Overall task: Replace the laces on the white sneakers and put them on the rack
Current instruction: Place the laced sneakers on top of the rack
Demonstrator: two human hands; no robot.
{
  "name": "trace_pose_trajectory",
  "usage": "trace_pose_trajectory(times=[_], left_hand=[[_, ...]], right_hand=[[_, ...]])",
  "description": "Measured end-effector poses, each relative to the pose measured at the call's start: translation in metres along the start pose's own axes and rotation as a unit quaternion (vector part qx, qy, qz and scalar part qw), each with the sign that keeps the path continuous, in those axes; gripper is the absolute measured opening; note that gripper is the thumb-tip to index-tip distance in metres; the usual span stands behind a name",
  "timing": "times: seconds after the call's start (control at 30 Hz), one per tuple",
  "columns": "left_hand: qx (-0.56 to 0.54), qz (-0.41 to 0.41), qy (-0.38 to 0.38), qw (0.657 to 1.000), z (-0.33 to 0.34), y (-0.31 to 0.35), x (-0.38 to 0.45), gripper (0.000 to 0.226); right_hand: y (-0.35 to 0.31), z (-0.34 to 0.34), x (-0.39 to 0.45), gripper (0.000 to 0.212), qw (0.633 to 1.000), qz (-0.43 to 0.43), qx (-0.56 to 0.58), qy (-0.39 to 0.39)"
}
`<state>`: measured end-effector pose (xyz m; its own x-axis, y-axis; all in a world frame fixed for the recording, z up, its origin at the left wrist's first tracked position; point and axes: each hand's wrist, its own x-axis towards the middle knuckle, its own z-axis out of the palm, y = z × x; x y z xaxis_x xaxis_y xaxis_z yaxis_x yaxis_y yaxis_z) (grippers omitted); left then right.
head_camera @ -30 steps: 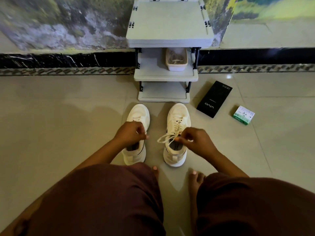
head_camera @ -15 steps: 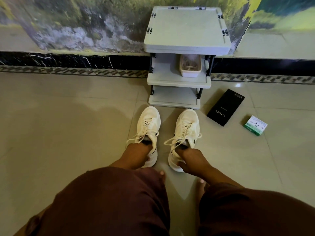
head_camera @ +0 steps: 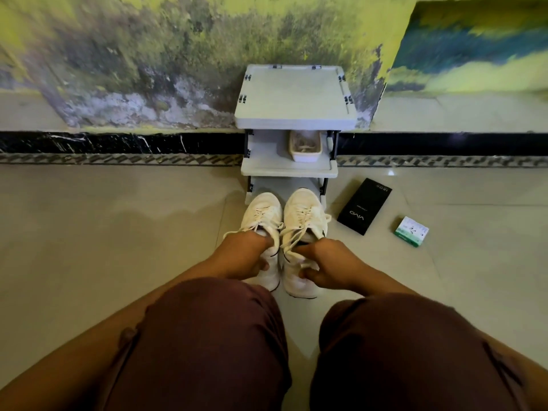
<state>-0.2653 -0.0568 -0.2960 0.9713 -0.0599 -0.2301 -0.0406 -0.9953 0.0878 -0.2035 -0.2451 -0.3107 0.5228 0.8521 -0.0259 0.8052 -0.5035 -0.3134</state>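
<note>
Two laced white sneakers sit side by side, toes toward the rack. My left hand (head_camera: 246, 253) grips the left sneaker (head_camera: 262, 215) at its opening, fingers tucked inside. My right hand (head_camera: 326, 262) grips the right sneaker (head_camera: 302, 212) the same way, thumb on the heel side. The sneakers' toes reach the front edge of the grey rack's (head_camera: 293, 96) bottom shelf. Loose lace ends hang over both shoes' sides. I cannot tell whether the shoes are lifted off the floor.
A small white basket (head_camera: 305, 155) stands on the rack's middle shelf. On the tiled floor to the right lie a black box (head_camera: 364, 206) and a small green-and-white box (head_camera: 412, 231). My knees fill the bottom of the view. A painted wall rises behind the rack.
Both hands left the laces and slid into the shoe openings. The two sneakers moved forward and closer together, their toes now at the rack's bottom shelf.
</note>
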Motion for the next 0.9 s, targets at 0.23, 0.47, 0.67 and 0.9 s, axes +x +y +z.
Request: trace_pose_trajectory(times=[0.23, 0.47, 0.67, 0.9], left_hand=[[0.019, 0.013, 0.052, 0.998, -0.099, 0.021, -0.024, 0.028], [0.019, 0.003, 0.138, 0.990, -0.184, 0.025, -0.041, 0.038], [0.016, -0.006, 0.176, 0.984, -0.241, 0.008, 0.000, 0.042], [0.009, -0.027, 0.183, 0.983, -0.268, -0.022, 0.105, 0.043]], right_hand=[[-0.027, -0.092, -0.015, 0.032, 0.999, 0.013, -0.014, 0.041], [-0.046, -0.175, -0.019, 0.023, 0.992, 0.011, 0.006, 0.129], [-0.030, -0.227, 0.025, 0.027, 0.984, -0.001, -0.002, 0.179], [0.032, -0.254, 0.115, 0.038, 0.987, 0.034, -0.002, 0.160]])
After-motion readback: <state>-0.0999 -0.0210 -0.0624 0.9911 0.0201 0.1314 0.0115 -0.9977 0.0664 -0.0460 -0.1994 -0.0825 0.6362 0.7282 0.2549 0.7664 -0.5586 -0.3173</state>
